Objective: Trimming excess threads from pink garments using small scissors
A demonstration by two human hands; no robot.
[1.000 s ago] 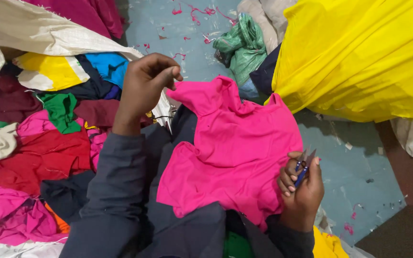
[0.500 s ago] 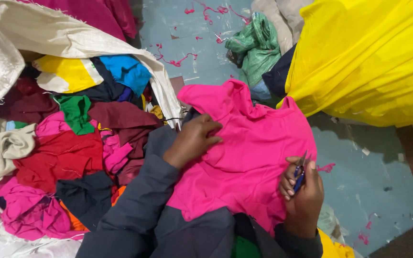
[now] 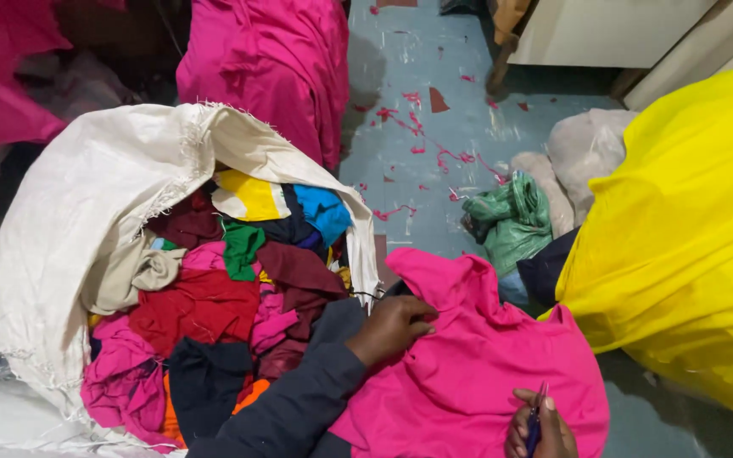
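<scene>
A bright pink garment (image 3: 477,373) lies spread over my lap. My left hand (image 3: 392,326) rests on its left edge, fingers curled and pinching the fabric near the collar. At the bottom edge of the view, my right hand (image 3: 540,428) is closed around a small pair of scissors (image 3: 536,420) with a blue handle, on the pink cloth. A dark grey sleeve covers my left arm.
An open white woven sack (image 3: 95,220) at left holds several mixed cloth scraps in red, pink, green, yellow and blue. A large yellow cloth bundle (image 3: 689,246) fills the right. A green rag (image 3: 511,220) and pink shreds lie on the blue-grey floor (image 3: 417,102). A magenta bundle (image 3: 273,59) stands behind.
The camera has tilted up, showing more of the floor and sack. My left hand came down from raised to rest on the pink garment. My right hand stays at the bottom with the scissors.
</scene>
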